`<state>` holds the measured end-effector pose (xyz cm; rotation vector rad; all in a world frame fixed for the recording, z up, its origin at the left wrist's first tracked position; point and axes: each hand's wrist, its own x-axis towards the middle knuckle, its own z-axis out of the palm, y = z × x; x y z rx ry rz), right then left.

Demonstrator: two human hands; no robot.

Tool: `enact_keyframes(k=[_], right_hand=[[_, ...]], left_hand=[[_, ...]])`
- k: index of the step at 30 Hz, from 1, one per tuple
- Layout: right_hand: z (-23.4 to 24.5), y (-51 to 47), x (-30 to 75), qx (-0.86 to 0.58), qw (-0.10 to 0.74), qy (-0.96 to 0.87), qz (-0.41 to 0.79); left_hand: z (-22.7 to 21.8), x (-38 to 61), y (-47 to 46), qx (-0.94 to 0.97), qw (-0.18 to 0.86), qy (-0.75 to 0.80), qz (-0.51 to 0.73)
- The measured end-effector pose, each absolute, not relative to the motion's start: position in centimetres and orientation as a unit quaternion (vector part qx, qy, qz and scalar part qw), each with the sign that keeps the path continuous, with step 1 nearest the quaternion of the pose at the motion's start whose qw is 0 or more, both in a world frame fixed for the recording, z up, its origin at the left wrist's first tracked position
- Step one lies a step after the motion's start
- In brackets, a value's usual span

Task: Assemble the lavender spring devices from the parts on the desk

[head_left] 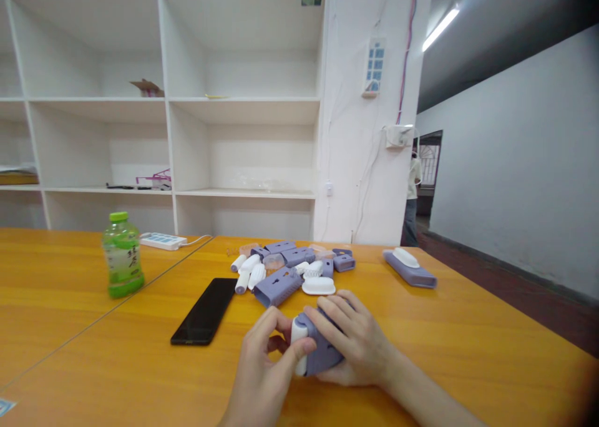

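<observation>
Low in front of me, my right hand [352, 339] wraps round a purple plastic housing [322, 352] and covers much of it. A white plastic piece [299, 339] sits at the housing's left end. My left hand [271, 358] pinches that white piece between thumb and fingers. Just beyond my hands lies a loose pile of parts: a purple housing [277, 286], a white oval cap [319, 286] and several more purple, white and clear pieces. Farther right, another purple housing [410, 271] lies with a white oval piece [405, 258] on top.
Left of the pile lies a black phone [204, 311]. A green bottle [123, 255] stands farther left, with a white power strip [163, 241] and its cord behind it. White shelves [243, 193] rise behind the orange table [458, 352]. A person [412, 196] stands far back right.
</observation>
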<state>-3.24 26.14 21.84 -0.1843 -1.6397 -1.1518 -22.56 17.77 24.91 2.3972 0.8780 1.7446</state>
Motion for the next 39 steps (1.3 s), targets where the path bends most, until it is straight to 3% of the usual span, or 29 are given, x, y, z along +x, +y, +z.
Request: enact_keyframes(k=[5, 11, 15, 21, 28, 39], right_hand=[[21.7, 26.9, -3.5, -0.089, 0.530, -0.728, -0.425], [21.9, 27.5, -3.1, -0.113, 0.526, -0.725, -0.430], [22.2, 27.7, -2.4, -0.164, 0.521, -0.713, -0.439], [22.5, 28.8, -0.1, -0.290, 0.539, -0.671, -0.419], [22.7, 28.9, 0.1, -0.303, 0.547, -0.672, -0.396], [22.5, 28.7, -0.3, -0.271, 0.548, -0.687, -0.393]], left_hand=[[25.5, -22.9, 18.3, 0.773, 0.077, 0.318, 0.544], [25.5, -22.5, 19.0, 0.788, 0.027, 0.352, 0.504], [25.4, -22.4, 18.1, 0.784, 0.082, 0.321, 0.524], [25.6, -23.1, 17.0, 0.761, 0.016, 0.279, 0.585], [25.2, -22.7, 17.5, 0.782, -0.065, 0.352, 0.509], [25.5, -22.3, 17.1, 0.782, -0.070, 0.348, 0.513]])
